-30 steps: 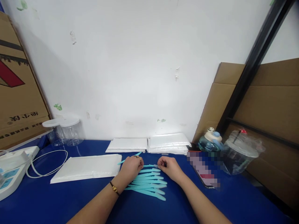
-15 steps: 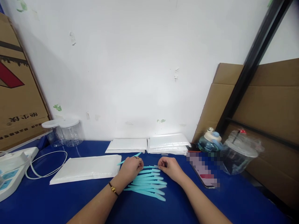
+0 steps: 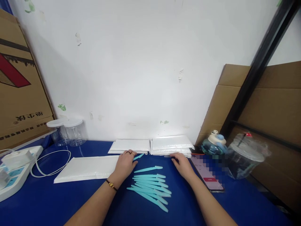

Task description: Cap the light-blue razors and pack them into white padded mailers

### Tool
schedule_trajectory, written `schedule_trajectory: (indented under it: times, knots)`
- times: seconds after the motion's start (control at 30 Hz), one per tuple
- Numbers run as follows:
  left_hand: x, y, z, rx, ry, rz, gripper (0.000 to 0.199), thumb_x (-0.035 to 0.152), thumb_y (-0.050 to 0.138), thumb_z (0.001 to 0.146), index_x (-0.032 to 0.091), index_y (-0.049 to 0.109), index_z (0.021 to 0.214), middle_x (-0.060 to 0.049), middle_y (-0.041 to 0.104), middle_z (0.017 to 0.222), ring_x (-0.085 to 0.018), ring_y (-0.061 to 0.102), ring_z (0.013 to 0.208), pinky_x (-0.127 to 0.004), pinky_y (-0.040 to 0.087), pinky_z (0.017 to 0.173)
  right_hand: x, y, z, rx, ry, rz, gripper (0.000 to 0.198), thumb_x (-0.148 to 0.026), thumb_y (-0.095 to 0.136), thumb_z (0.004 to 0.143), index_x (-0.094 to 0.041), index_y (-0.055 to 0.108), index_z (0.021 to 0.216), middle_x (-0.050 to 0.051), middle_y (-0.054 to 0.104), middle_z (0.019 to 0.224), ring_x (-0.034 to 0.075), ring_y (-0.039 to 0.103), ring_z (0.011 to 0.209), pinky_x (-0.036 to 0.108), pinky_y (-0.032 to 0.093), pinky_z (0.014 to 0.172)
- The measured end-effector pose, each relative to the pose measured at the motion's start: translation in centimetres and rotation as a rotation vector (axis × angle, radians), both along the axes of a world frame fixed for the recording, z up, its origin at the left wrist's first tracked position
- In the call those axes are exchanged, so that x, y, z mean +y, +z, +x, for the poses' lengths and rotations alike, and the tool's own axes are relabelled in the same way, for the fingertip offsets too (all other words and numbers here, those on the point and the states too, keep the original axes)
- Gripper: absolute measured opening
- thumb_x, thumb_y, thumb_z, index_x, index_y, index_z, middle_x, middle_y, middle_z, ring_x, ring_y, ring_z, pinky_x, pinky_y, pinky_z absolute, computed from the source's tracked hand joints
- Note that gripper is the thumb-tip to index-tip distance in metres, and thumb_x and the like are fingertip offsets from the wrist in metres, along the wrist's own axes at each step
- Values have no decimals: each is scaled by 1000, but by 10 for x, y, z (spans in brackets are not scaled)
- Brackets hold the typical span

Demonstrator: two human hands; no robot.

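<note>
Several turquoise eyebrow razors (image 3: pixel 151 183) lie fanned out on the blue table between my hands, handles to the left. One razor (image 3: pixel 148 169) rests apart, just beyond that group. Palm down, my left hand (image 3: pixel 127 162) covers the right end of a white padded envelope (image 3: pixel 89 168). Another razor (image 3: pixel 139 157) pokes out beside its fingertips; whether they touch it is hidden. My right hand (image 3: pixel 182 164) is over the table at the front of a stack of white envelopes (image 3: pixel 171 144), thumb and fingers apart, with nothing visible in it.
More white envelopes (image 3: pixel 129 146) lie against the wall. On the right are a phone (image 3: pixel 209 175), a teal ornament (image 3: pixel 213 144) and a bagged tub (image 3: pixel 245 158). Clear jars (image 3: pixel 75 133), a white cable (image 3: pixel 53 153) and a power strip (image 3: pixel 17 175) stand at left.
Both hands have let go of the razor they held, leaving it behind the group. They have moved farther apart and toward the wall. The view has shifted slightly.
</note>
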State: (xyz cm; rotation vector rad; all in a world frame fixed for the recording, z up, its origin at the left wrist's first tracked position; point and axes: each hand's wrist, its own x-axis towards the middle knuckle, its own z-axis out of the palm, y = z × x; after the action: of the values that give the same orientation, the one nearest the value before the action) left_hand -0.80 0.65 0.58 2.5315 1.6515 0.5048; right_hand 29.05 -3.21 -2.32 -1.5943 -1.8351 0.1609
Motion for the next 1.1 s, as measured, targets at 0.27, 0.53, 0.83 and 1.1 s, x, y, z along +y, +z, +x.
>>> schedule_trajectory:
  times: [0.27,0.53,0.83,1.1]
  knots:
    - [2,-4,-2,-5,-159,-85,15,21,47,84,21,62,89,-3,63,94,-16,57,89,-25,40,77,-2,1,-15,-192,57,-52,25,-17,48,82,-21,66,97,8,62,97,23,53,96,35,41,87]
    - [-7,-1,11,-8,-283,-51,21,18,42,86,20,63,84,-2,63,88,-16,56,83,-25,39,74,-4,2,-26,-77,181,-85,17,-17,46,84,-21,62,80,4,59,88,18,55,86,28,44,77]
    - [-8,-12,25,-34,-363,2,21,20,42,89,21,62,84,-1,62,87,-16,54,84,-25,38,76,-7,4,-40,-86,242,-76,16,-17,46,85,-21,60,79,3,58,85,17,55,85,27,43,77]
    - [-9,-17,34,-51,-401,-9,21,19,42,88,20,63,86,-2,63,87,-16,55,87,-25,39,80,-14,11,-56,-126,273,-85,18,-16,47,85,-20,64,80,4,61,83,18,55,83,27,42,75]
